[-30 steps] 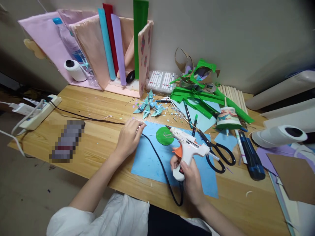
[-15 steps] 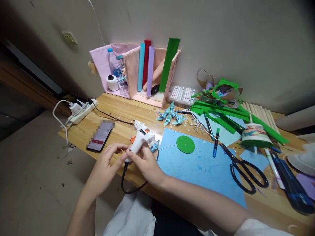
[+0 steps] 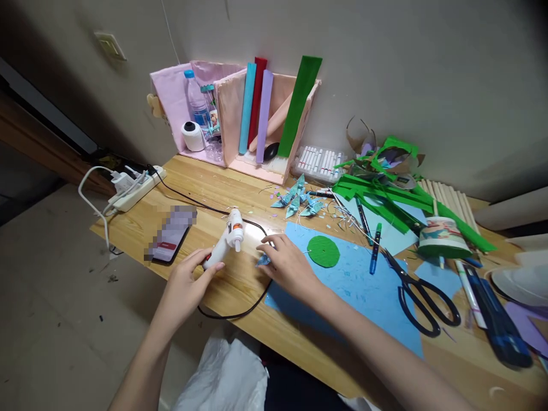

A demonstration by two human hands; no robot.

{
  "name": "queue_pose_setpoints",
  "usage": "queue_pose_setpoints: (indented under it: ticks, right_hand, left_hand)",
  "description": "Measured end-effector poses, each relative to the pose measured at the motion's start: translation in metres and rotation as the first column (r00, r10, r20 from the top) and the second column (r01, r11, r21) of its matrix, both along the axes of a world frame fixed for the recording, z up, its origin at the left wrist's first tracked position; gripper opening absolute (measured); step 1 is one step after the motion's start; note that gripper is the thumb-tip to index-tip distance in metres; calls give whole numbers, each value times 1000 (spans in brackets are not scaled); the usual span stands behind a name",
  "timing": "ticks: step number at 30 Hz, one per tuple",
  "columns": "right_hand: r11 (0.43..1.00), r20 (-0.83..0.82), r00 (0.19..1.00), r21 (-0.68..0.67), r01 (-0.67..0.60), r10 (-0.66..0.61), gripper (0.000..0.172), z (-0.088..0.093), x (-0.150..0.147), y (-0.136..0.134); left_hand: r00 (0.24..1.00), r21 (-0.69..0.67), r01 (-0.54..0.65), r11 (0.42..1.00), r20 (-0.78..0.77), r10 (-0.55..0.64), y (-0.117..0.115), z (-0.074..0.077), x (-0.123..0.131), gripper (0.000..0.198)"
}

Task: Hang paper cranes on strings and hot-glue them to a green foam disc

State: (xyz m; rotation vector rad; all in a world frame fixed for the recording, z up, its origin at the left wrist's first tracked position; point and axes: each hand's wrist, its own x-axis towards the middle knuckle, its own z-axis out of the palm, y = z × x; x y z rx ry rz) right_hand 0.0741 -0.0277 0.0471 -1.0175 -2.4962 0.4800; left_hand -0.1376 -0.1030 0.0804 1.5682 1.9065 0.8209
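Note:
My left hand (image 3: 190, 282) is closed around the handle of a white glue gun (image 3: 225, 242), whose black cord loops over the wooden table. To the right of it, my right hand (image 3: 289, 265) has its fingers curved and apart, over a small blue folded-paper piece (image 3: 263, 260). Whether the fingertips touch that piece I cannot tell. A thin white string runs by the fingers to a green corrugated disc (image 3: 323, 252), which lies on a blue sheet (image 3: 355, 297). Several blue folded-paper shapes (image 3: 297, 197) lie behind.
A phone (image 3: 171, 235) and a power strip (image 3: 139, 188) are at the left. Black-handled scissors (image 3: 422, 297), a blue marker (image 3: 375, 249) and a utility knife (image 3: 499, 319) lie at the right. Pink and peach box shelves (image 3: 263, 171) stand against the wall beside green scraps (image 3: 377, 197).
My right hand has come off the glue gun and moved right, to the blue folded-paper piece. The glue gun stays in my left hand, turned and slightly lower to the left.

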Motion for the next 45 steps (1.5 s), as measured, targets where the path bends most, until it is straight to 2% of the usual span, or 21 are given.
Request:
queue_pose_setpoints:
  ticks: [3,5,7,10,13,16,20,23,26,28,30,33,38,41,43,45]
  right_hand:
    - [996,138,990,89,-17,5,15,-16,5,1]
    - [990,166,986,139,-24,1,8,-24,4,1]
    - [983,144,990,185,-22,-5,9,-27,5,1]
    - [971,45,998,237,20,-32,13,-22,12,3]
    - [961,-40,994,252,112,-105,15,-11,22,9]
    - [959,-31,980,201,198,-196,15,-4,30,20]
    - [969,40,970,64,238,-241,13,-7,33,36]
    - [967,60,965,10,254,-254,13,-13,31,44]
    - [965,104,960,5,261,-260,13,-15,30,48]
    - [968,141,958,6,250,-248,14,-15,30,49]
    - [974,170,960,5,224,-222,15,-14,29,49]
    - [980,153,969,0,197,-194,17,-13,29,49]
    - [984,-21,984,29,178,-177,27,-3,43,49]
    - [972,-79,970,38,234,-230,22,1,72,57]
    - [945,-81,944,46,324,-319,17,0,100,65]
    - [901,-49,903,70,429,-426,13,-5,128,76]
  left_hand:
    - [998,52,-44,998,-44,46,6,-4,-4,28]
    - [993,95,-47,994,-105,57,15,-7,-8,28]
    - [980,137,-43,990,-189,69,30,-12,-13,27]
    - [948,176,-19,984,-309,73,61,-23,-20,26]
    - [934,180,16,984,-355,50,94,-36,-25,26]
    - [958,150,30,988,-288,15,117,-49,-27,27]
    - [1000,74,-18,997,-10,19,131,-61,-28,31]
    - [969,35,-62,997,240,52,134,-68,-28,38]
    - [942,25,-83,996,329,70,133,-74,-26,44]
    - [960,43,-100,994,268,85,130,-77,-24,40]
    - [990,87,-118,989,92,110,126,-78,-23,33]
    - [971,154,-134,979,-175,161,122,-81,-22,29]
    - [941,188,-114,976,-294,167,119,-82,-24,30]
    - [906,254,-105,961,-375,198,108,-70,-16,35]
    - [866,353,-122,928,-420,273,96,-58,-4,41]
    - [861,448,-137,883,-388,330,82,-46,15,37]
